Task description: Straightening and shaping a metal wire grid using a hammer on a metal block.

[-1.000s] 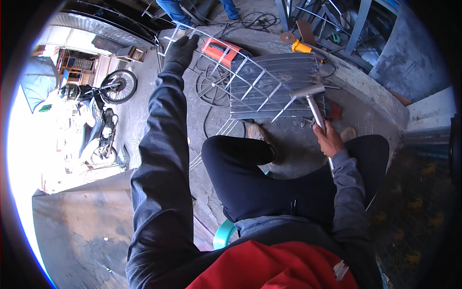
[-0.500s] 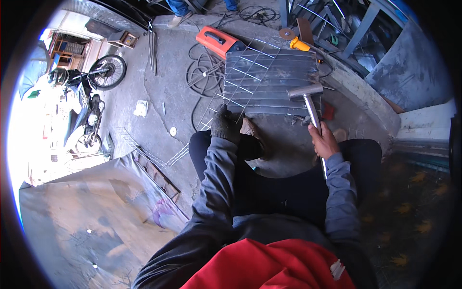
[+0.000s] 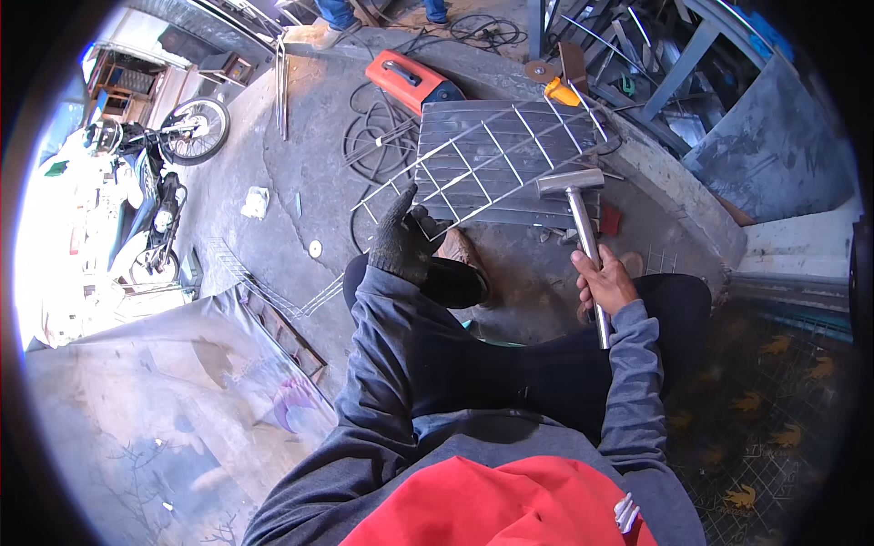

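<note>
My left hand (image 3: 405, 241), in a dark knitted glove, is closed on the near left edge of a welded wire grid panel (image 3: 472, 171). The panel slants over a dark, ribbed metal slab (image 3: 455, 118) on the floor ahead of my knees. My bare right hand (image 3: 608, 280) grips the metal handle of a hammer (image 3: 581, 218). Its head is raised over the slab's near right corner, close to the panel's right side. Some of the left fingers are hidden behind the glove.
An orange machine (image 3: 401, 80) with a black handle stands beyond the slab, beside coiled cables (image 3: 378, 136). A yellow power tool (image 3: 561, 91) lies at the far right near metal scraps. A motorcycle (image 3: 164, 196) stands left. Another person's legs (image 3: 339, 13) show at the far edge.
The wire panel has swung clockwise, its far end now reaching across the slab to the right. My left hand has turned with it. The hammer stays raised, nearly in place.
</note>
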Tool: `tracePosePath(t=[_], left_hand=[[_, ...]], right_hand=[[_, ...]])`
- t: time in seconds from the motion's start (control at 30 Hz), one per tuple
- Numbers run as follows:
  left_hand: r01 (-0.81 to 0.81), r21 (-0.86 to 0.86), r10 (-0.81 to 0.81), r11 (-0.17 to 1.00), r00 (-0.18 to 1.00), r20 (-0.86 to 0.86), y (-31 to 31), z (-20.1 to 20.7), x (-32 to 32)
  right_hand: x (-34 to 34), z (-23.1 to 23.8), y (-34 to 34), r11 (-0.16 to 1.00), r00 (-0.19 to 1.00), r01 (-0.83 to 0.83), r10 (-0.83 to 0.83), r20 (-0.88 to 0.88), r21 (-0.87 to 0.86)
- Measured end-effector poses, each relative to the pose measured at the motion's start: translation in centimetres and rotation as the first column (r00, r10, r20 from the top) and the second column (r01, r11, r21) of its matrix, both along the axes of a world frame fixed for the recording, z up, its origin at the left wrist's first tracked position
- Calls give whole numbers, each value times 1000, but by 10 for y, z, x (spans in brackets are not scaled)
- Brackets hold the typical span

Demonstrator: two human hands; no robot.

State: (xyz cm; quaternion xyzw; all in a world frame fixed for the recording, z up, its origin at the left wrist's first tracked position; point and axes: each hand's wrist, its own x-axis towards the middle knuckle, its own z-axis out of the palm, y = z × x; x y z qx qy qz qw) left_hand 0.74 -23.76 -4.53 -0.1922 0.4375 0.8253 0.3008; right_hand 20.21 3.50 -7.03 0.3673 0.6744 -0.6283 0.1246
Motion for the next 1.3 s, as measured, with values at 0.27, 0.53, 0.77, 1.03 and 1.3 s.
tracePosePath(t=[0.27,0.53,0.77,1.03,1.3], left_hand=[[11,-304,-26,953,999,-46,-13,-60,5],[284,-627,-395,725,918,-40,-8,-45,0],[235,-835,-431,498,903,-3,-20,-73,-21],[243,-783,-372,573,928,15,-24,-78,-18],[159,-741,-364,652,923,-122,-8,-71,-18]], right_hand=[[28,19,-12,999,997,36,-35,-65,14],[42,32,-24,990,990,124,-119,-80,68],[12,62,-39,977,951,174,-134,-278,125],[-6,40,-47,948,955,101,-8,-297,301],[-19,-23,-27,853,992,-108,129,-5,510]])
